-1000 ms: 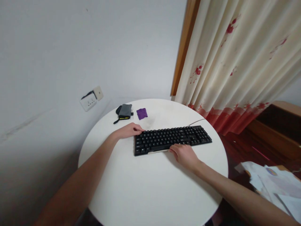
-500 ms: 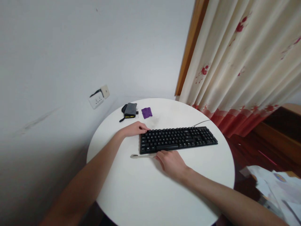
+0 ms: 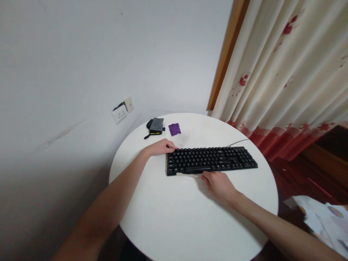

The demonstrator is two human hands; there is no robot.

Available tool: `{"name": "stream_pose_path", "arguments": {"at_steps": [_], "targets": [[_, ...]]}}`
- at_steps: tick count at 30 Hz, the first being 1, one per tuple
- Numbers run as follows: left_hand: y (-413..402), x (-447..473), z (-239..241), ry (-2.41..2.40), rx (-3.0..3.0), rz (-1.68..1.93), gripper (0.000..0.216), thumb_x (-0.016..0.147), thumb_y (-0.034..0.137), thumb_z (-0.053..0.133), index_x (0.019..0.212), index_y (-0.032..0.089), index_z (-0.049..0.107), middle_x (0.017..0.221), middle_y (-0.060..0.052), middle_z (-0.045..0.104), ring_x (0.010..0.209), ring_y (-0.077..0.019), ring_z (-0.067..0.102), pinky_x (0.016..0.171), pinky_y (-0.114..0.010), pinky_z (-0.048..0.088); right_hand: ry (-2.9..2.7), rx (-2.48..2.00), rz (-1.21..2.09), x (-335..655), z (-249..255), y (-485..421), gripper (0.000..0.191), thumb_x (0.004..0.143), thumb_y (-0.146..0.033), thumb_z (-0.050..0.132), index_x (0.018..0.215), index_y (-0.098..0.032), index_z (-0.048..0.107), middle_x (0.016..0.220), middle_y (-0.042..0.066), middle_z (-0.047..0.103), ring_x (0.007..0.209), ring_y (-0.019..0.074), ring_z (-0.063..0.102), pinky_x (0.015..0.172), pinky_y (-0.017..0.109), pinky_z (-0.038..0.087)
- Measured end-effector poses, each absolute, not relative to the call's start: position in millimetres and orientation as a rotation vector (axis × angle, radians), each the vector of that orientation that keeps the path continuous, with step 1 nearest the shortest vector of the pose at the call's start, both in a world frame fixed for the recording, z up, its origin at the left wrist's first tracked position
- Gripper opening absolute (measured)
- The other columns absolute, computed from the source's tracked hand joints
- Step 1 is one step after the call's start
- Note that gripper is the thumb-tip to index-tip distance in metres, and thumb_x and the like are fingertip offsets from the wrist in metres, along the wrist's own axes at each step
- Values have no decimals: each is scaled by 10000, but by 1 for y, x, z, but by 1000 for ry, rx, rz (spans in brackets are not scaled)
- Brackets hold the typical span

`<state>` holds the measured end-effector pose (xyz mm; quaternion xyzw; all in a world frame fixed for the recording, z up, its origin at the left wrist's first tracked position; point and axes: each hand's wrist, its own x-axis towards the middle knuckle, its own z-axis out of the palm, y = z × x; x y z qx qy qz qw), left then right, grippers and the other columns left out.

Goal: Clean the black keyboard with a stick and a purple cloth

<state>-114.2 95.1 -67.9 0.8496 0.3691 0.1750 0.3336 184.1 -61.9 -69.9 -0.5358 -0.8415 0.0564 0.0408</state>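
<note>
Steadying the computer keyboard (image 3: 210,160) mid-frame, apparently, the left hand (image 3: 162,146) curls on its upper-left corner; below, the right hand (image 3: 219,185) grips a white brush (image 3: 187,175).

A round white worktop (image 3: 190,221) fills the lower middle of the frame, its far rim close to the wall. Across its centre and right lies a black keyboard (image 3: 217,159), its thin cable (image 3: 239,142) running toward the right rim. Near the far rim, left of centre, a grey cloth (image 3: 156,124) rests partly over a dark object (image 3: 149,124); just right of it lies a purple cloth (image 3: 174,129), with a faint grey smudge (image 3: 183,138) below.
</note>
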Motion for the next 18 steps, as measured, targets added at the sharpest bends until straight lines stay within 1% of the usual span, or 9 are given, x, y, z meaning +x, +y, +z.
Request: {"name": "stream_pose_path", "arguments": {"at_steps": [5, 11, 14, 18], "targets": [[96, -115, -68, 935, 2229, 444, 271, 825, 274, 603, 1017, 165, 760, 1016, -61, 739, 916, -195, 654, 833, -278, 460, -2609, -1586, 224, 152, -65, -59, 331, 969, -264, 376, 834, -186, 667, 880, 84, 732, 804, 220, 683, 697, 289, 429], [98, -116, -70, 923, 2233, 434, 282, 835, 276, 597, 1040, 161, 751, 1012, -64, 738, 917, -191, 655, 834, -276, 462, -2700, -1449, 264, 120, -62, -71, 344, 978, -303, 368, 893, -171, 674, 865, 99, 723, 769, 219, 682, 688, 284, 440], [98, -116, -70, 925, 2226, 443, 276, 828, 271, 603, 1030, 162, 756, 1024, -64, 737, 919, -191, 657, 833, -274, 463, -2717, -1456, 271, 125, -62, -79, 344, 989, -310, 355, 905, -171, 659, 855, 95, 722, 742, 208, 681, 676, 281, 427], [97, -115, -70, 938, 2211, 454, 271, 816, 258, 613, 1023, 165, 760, 1025, -61, 740, 926, -193, 657, 840, -275, 461, -2650, -1538, 213, 156, -65, -81, 323, 993, -294, 354, 885, -193, 641, 844, 71, 727, 714, 197, 678, 646, 280, 393]]}}
